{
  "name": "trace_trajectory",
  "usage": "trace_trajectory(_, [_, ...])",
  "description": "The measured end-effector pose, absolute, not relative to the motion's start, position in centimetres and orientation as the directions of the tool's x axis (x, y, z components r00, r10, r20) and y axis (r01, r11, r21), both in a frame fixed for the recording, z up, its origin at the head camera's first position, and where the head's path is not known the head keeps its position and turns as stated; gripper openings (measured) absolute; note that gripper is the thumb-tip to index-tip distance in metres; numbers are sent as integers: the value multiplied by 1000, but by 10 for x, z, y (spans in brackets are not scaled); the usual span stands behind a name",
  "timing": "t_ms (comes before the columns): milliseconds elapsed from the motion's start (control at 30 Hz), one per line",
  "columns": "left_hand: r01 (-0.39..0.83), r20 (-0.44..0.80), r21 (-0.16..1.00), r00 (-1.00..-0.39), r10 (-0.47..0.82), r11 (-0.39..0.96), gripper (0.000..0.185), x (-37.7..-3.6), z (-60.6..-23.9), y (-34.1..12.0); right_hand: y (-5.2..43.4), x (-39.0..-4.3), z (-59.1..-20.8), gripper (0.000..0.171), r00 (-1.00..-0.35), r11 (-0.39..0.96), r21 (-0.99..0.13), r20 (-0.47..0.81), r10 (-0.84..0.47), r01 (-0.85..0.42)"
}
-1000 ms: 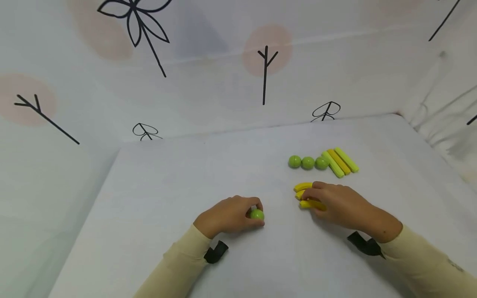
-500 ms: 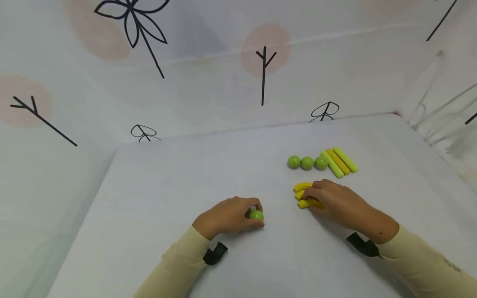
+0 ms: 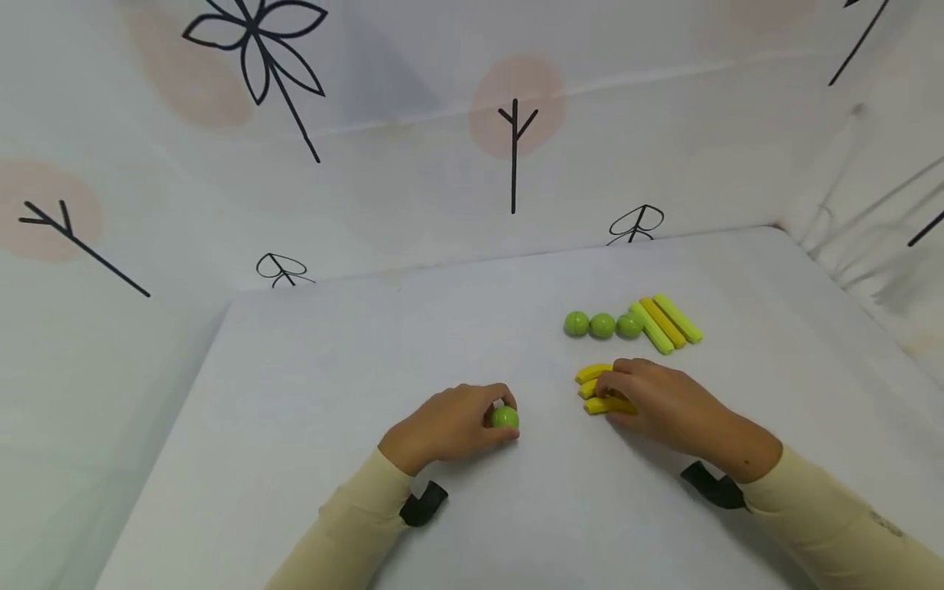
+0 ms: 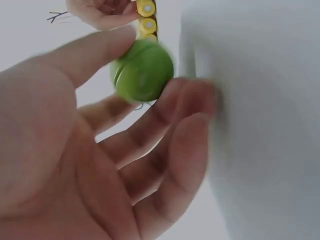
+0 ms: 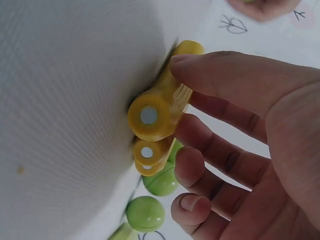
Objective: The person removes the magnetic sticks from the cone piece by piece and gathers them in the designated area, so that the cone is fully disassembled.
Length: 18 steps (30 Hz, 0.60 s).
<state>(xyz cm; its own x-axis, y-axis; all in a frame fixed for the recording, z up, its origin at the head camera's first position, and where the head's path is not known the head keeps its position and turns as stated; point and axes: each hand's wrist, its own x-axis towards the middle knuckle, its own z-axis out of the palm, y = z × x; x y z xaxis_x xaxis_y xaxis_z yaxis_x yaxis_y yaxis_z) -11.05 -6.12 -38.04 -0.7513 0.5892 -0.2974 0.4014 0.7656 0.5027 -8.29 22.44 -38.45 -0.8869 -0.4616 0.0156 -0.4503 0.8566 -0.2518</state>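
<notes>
My left hand point(image 3: 451, 426) pinches a shiny green ball point(image 3: 505, 418) between thumb and fingertips, low over the white table. In the left wrist view this grooved ball point(image 4: 142, 71) sits between thumb and bent fingers. My right hand point(image 3: 664, 406) is at three yellow, curved, banana-like pieces lying side by side, and grips the nearest yellow piece point(image 3: 601, 406). The right wrist view shows its round end with a white disc point(image 5: 148, 115), the thumb point(image 5: 215, 70) on its side and curled fingers opposite. Behind it lie the middle yellow piece point(image 3: 587, 389) and the far one point(image 3: 590, 374), partly covered by the fingers.
Beyond my right hand, three green balls point(image 3: 602, 325) stand in a row. At their right end, touching, lie two lime-green sticks point(image 3: 678, 318) with an orange-yellow stick point(image 3: 662, 322) between them. A white cloth backdrop point(image 3: 413, 188) with line drawings rises behind the table point(image 3: 354, 352).
My right hand has nudged the nearest yellow piece slightly left, closer in line with the other two. My left hand keeps its hold on the ball. The head view has shifted a little.
</notes>
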Motion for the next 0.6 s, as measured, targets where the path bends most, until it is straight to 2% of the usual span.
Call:
trace_trajectory(367, [437,-210,359,-823,527,825,40,-162,-375,-6,226,-83,-385,21,-893,866,-244,-1,-450,-436])
trace_trajectory(600, [433,-187,337,-840,510,836,41,-181,-377,23,225,-84,-386,21,-889,860,-249,3,-459,-445])
